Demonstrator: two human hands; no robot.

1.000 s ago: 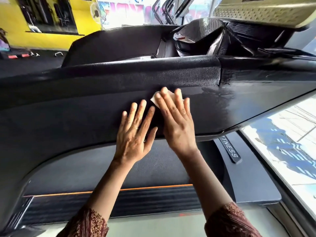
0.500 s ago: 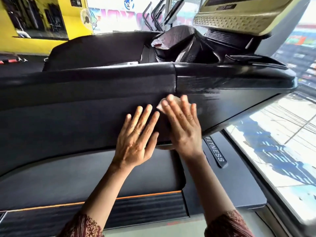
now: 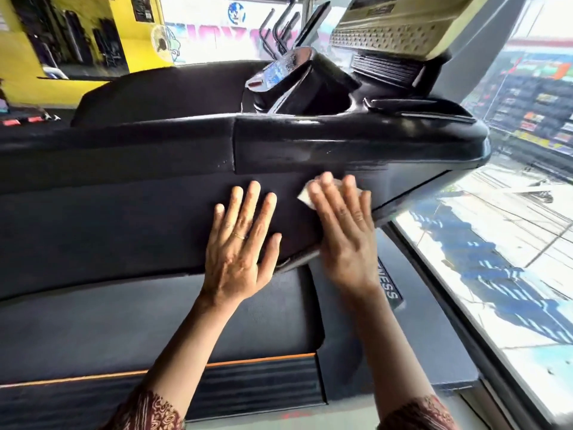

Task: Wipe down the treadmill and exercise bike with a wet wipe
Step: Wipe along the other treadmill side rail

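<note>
Right hand [image 3: 347, 231] presses the wet wipe [image 3: 305, 197] flat against the treadmill [image 3: 108, 218], just under its glossy rail [image 3: 341, 147], fingers [image 3: 350, 197] straight and together, likely for even pressure, while the left hand [image 3: 238, 243] rests alongside, fingers spread, holding nothing, seemingly bracing.
</note>
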